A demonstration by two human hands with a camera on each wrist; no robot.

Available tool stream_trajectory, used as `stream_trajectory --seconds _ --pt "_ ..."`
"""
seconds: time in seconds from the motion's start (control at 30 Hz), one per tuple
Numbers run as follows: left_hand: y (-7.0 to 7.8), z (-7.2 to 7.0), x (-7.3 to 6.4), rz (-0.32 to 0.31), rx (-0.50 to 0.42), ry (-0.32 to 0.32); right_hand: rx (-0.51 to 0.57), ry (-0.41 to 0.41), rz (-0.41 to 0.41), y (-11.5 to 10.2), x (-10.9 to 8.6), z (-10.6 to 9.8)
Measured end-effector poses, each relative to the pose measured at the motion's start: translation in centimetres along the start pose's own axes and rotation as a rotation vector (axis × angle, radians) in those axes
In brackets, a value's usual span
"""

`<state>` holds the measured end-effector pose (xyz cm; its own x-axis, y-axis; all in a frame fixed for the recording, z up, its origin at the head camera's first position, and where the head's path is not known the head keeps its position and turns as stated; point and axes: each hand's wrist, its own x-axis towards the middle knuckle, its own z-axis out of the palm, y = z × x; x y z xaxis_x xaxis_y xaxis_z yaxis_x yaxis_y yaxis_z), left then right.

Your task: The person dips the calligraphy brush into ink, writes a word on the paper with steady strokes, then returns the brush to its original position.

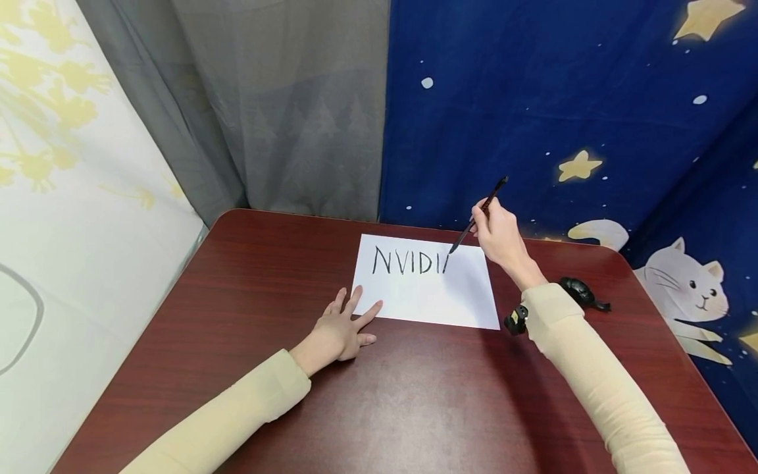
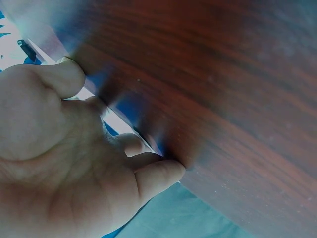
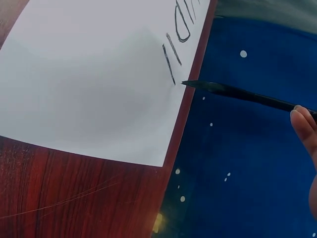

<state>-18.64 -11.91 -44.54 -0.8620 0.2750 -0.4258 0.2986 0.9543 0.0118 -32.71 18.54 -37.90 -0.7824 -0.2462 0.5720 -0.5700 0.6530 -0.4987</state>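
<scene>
A white sheet of paper (image 1: 426,296) lies on the table, bearing the dark letters NVIDI (image 1: 408,261) and a slanted stroke after them. My right hand (image 1: 499,230) pinches a dark writing brush (image 1: 478,217) by its shaft, above the sheet's upper right part. In the right wrist view the brush's pointed tip (image 3: 198,85) is beside the slanted stroke; whether it touches the paper I cannot tell. My left hand (image 1: 343,330) rests with spread fingers at the sheet's lower left corner, some fingertips on the paper. In the left wrist view its palm (image 2: 64,148) shows.
On the reddish-brown table (image 1: 266,263), a shiny black rounded object (image 1: 577,291) with a short stub lies right of the sheet, partly behind the right sleeve. A grey curtain (image 1: 296,112) and a blue starry curtain (image 1: 503,99) hang behind the table's far edge.
</scene>
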Motion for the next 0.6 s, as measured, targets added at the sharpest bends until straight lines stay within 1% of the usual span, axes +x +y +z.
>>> stream_trajectory --seconds 0.1,0.2,0.37,0.5,0.6 --pt "-0.03 -0.02 0.11 -0.002 -0.003 -0.009 0.01 -0.014 0.007 0.14 -0.15 -0.06" --pt "-0.15 0.24 0.21 0.001 -0.012 0.002 0.005 -0.028 0.015 0.25 -0.25 -0.03" --pt "-0.21 0.38 0.32 0.003 -0.006 0.001 -0.012 -0.044 0.029 0.36 -0.32 0.08" --pt "-0.11 0.18 0.33 -0.001 -0.005 -0.005 -0.014 -0.061 0.054 0.42 -0.42 0.14" --pt "-0.2 0.36 0.48 -0.001 0.001 -0.003 -0.009 -0.073 0.069 0.44 -0.48 0.16"
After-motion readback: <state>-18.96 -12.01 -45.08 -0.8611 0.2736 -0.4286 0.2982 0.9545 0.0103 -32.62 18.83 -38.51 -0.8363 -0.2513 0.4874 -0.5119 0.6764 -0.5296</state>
